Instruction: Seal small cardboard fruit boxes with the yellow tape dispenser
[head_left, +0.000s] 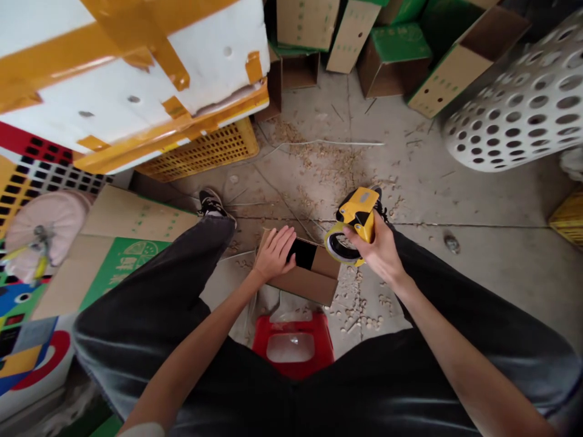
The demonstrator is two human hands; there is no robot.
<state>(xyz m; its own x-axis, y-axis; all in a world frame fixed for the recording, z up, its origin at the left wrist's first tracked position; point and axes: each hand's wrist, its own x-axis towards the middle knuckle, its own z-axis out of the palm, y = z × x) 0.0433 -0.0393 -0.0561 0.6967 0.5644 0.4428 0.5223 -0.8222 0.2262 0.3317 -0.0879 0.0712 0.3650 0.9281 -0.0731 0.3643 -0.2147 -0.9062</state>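
Note:
A small brown cardboard box (303, 284) sits on the floor between my feet, with a black patch on its upper face. My left hand (274, 252) lies flat on the left part of this box, fingers stretched out. To the right of the box, my right hand (380, 249) is wrapped round a yellow tape dispenser (359, 209). A roll of clear tape (337, 243) is mounted on the dispenser, close to the box's right end. Whether a strip of tape runs to the box I cannot tell.
A red stool (294, 346) stands just below the box. Foam boxes (218, 54) taped in orange rest on a yellow crate (204, 152) at the left. Flattened cardboard (100, 249) leans by my left leg. Cartons (396, 54) and a white perforated basket (514, 115) line the far side.

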